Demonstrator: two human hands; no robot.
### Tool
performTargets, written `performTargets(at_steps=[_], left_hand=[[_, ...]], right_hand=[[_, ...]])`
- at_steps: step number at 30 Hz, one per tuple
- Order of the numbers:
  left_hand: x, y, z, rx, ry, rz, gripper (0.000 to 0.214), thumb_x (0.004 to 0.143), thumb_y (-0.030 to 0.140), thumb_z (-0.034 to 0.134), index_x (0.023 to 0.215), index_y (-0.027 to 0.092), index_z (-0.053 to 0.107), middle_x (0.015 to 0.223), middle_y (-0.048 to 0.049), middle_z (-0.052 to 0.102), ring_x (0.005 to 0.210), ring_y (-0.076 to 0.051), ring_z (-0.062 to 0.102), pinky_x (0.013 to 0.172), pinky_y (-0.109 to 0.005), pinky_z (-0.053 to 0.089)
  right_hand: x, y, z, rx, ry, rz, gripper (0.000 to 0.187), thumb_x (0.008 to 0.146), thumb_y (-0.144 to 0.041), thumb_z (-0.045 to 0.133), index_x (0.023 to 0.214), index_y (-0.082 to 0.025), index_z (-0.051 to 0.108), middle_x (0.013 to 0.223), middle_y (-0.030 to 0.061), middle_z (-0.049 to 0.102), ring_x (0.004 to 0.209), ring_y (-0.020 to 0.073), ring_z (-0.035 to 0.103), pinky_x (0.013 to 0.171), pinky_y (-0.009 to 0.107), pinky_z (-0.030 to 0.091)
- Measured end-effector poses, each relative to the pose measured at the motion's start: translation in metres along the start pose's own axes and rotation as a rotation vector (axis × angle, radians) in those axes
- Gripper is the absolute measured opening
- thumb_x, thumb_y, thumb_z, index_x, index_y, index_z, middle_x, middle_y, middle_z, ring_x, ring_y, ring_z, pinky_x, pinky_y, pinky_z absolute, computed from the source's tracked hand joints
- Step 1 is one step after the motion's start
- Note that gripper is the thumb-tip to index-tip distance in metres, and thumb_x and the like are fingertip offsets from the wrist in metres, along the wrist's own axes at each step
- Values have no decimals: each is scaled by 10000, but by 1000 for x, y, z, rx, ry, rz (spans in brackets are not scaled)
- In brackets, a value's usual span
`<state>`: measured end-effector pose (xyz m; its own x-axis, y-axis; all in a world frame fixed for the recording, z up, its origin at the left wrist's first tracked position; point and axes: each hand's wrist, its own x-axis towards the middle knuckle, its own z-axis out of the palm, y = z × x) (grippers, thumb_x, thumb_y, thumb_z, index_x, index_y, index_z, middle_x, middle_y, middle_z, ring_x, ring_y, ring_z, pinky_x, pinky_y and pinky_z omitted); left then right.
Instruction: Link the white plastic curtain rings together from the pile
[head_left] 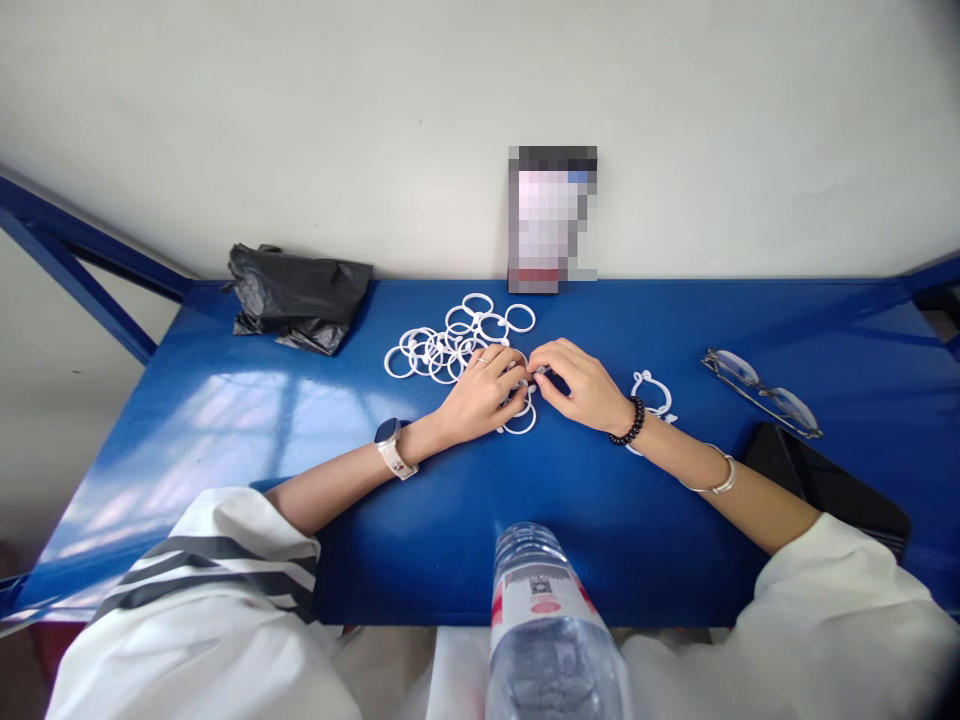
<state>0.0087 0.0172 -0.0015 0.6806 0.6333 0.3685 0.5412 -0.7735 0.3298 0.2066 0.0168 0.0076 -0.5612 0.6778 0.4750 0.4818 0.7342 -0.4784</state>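
Observation:
My left hand [489, 393] is closed, fingers bent round a white plastic ring [522, 354] that is largely hidden by them. Fingertips of my right hand [576, 384] pinch at the same spot, close against the left fingers; the small part between them is too covered to make out. Just below the left fingers lies another white ring [519, 431], partly hidden. Beyond the left hand is a loose pile of white rings [442, 345] with small eyelets. A few more rings [654, 393] rest beside and under my right wrist.
A crumpled black plastic bag [300, 298] lies back left on the blue table [420, 520]. A phone-like upright thing [551, 220], blurred out, leans on the wall. Glasses [761, 392] and a black flat object [825, 490] are at right. A water bottle [551, 640] stands close in front.

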Motion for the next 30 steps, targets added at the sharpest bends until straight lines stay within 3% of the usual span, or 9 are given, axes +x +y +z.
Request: performTargets(at_steps=[10,17,24,30], left_hand=[[1,1,-1,-33,-38,-25,188,943,214,427,1010,157,593,1074,-105,600,1012,-237,501,863,-390,419],[0,0,1,-45,-36,-25,198,943,227,431,1020,150,597,1074,-105,597,1019,-239,491,887,-397,421],[0,0,1,-33,-27,-19,191,941,213,430,1008,155,599,1074,-102,601,1015,-236,498,887,-398,425],[0,1,0,-34,-15,-20,203,957,259,431,1029,150,587,1067,-105,602,1011,-234,507,886,-392,430]], right_hand=[[-1,1,0,31,-24,22,127,899,-100,446,942,-199,513,878,43,635,805,179,575,722,310,483],[-1,2,-1,-80,-124,13,357,694,-56,518,1027,-182,498,994,64,633,862,225,545,737,364,408],[-1,3,2,-95,-127,66,249,820,-31,438,994,-194,510,888,50,624,803,208,523,715,344,405],[1,1,1,-8,4,-26,204,885,-71,418,1005,-200,523,926,63,630,848,211,550,765,370,462]])
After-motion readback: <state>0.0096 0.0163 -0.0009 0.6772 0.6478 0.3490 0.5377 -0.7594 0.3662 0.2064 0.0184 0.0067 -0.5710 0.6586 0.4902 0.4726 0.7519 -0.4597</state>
